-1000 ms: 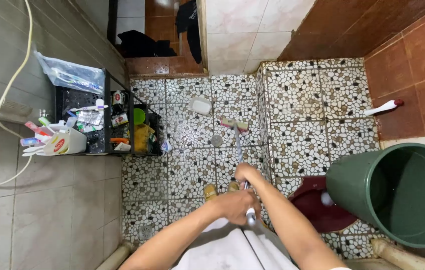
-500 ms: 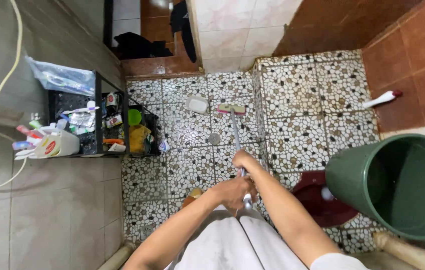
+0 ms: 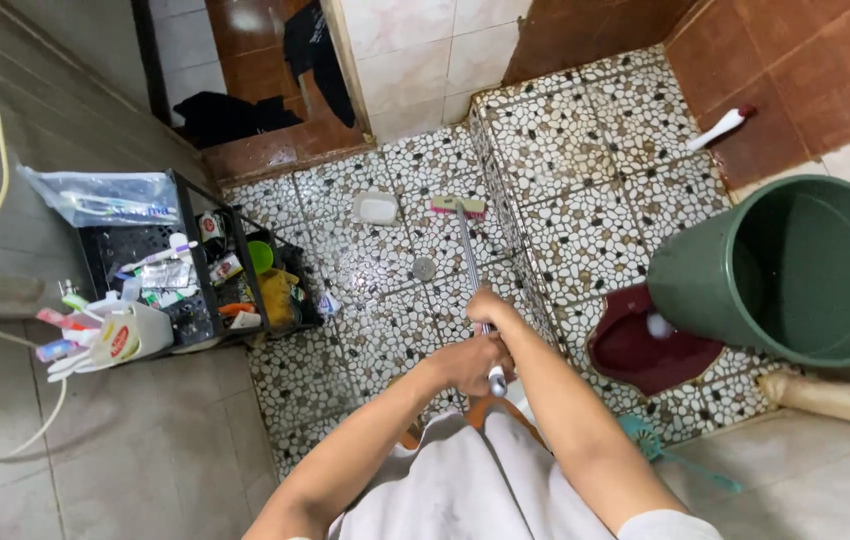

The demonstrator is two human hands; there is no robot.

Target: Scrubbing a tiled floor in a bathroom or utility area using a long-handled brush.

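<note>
Both hands clenched on the long metal-handled floor brush [image 3: 469, 262], left hand [image 3: 467, 362] at the handle's near end, right hand [image 3: 486, 309] just ahead.

Handle runs straight away from the fingers; bristle head rests on the pebble-mosaic floor [image 3: 385, 320] beside a white soap dish [image 3: 376, 208], near the round drain [image 3: 424, 268]. Green plastic bucket [image 3: 785, 270] stands well right; black wire rack [image 3: 205, 270] left.

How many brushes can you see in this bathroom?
3. The long-handled scrub brush on the pebble floor, held by both hands; a white brush with a red tip by the brown wall; a teal brush near the squat toilet. The cluttered rack may hide more.
</note>
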